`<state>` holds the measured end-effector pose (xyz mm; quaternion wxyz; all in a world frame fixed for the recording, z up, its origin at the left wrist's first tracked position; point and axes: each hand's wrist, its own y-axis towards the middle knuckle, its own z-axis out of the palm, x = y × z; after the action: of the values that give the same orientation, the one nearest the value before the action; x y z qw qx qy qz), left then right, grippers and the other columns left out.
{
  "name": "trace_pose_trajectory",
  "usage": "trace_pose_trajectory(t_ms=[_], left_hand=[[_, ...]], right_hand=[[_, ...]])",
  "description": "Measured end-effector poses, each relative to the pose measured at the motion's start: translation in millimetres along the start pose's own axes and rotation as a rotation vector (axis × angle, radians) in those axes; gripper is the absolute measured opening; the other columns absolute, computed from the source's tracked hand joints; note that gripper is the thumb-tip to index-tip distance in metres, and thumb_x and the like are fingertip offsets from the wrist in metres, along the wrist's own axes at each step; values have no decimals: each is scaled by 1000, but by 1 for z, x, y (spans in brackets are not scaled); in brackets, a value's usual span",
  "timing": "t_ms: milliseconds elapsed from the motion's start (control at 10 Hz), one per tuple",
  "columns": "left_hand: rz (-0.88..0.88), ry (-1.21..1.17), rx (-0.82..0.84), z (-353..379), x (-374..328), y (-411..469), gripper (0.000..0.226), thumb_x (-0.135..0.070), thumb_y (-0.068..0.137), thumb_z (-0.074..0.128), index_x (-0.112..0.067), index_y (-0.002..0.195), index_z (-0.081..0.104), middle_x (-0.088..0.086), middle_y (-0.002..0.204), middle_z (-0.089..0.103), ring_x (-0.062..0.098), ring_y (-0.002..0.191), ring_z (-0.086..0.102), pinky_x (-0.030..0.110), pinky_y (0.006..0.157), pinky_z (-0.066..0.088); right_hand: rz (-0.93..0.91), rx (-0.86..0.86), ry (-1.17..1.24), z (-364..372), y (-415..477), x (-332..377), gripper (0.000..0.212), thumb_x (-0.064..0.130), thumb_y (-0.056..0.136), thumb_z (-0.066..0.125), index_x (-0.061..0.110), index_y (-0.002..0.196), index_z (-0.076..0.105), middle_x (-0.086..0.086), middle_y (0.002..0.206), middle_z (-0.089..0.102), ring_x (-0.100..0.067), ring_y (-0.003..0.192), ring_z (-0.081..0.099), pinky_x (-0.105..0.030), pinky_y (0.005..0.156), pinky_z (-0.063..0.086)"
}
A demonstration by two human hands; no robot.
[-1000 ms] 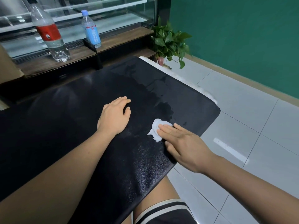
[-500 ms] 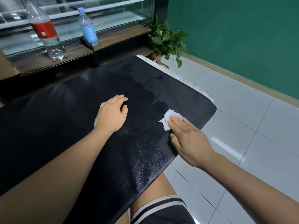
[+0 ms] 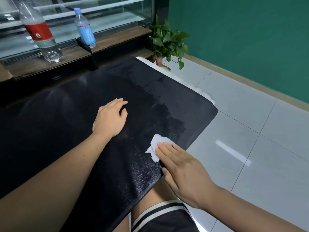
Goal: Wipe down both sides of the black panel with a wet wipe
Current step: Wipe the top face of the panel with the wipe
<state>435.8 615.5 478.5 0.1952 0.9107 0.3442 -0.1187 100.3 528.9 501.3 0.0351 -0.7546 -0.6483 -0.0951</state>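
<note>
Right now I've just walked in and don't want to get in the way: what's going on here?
A seated person is wiping the top of a black panel that lies over their thigh. The right hand presses a white wet wipe onto the panel with straight fingers, near its near right edge. The left hand rests flat on the panel, apparently steadying it. Wet streaks show beyond the wipe. The underside is hidden.

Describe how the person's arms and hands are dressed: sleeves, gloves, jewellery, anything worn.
Both forearms are bare up to the frame edge, with no sleeve in view. The left hand and right hand wear no gloves, and no ring, watch or bracelet shows. The only clothing visible is black shorts with white stripes at the hem.
</note>
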Motion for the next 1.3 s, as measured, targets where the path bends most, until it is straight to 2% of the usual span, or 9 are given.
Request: trace_pose_trajectory(t_ms=[400,600,800,1100,1300], left_hand=[[0,4,3,-4,-5,-2,39,-33,107,45,-31,144,59,-13,157,50,6,151,36,39,121,30],[-8,-4,4,-4,-4,-2,39,-33,107,46,-32,143,59,-14,157,51,5,150,37,37,121,29],[-7,6,10,-4,-3,-2,39,-33,107,46,-32,144,59,-14,157,50,6,151,36,37,121,29],[11,32,56,-5,-1,-1,43,-37,109,44,-30,150,54,-12,161,45,8,154,31,41,123,27],[10,32,65,-4,1,-3,43,-38,109,45,-30,150,53,-12,162,44,7,155,30,42,124,27]], right_hand=[[15,-33,-2,-5,-4,-31,54,37,112,23,24,164,35,9,171,27,-4,158,16,-35,130,16],[63,-95,26,-8,-4,-61,50,30,110,34,21,158,43,8,167,37,-9,155,31,-39,129,22],[141,-102,0,-13,0,-84,52,34,110,28,21,157,45,9,166,39,-10,153,34,-36,130,19],[225,-90,16,-20,7,-105,61,41,107,16,23,159,42,10,168,35,-8,155,30,-36,130,17],[264,-116,37,-20,12,-129,58,39,109,18,24,159,42,11,167,35,-7,155,29,-36,130,18]])
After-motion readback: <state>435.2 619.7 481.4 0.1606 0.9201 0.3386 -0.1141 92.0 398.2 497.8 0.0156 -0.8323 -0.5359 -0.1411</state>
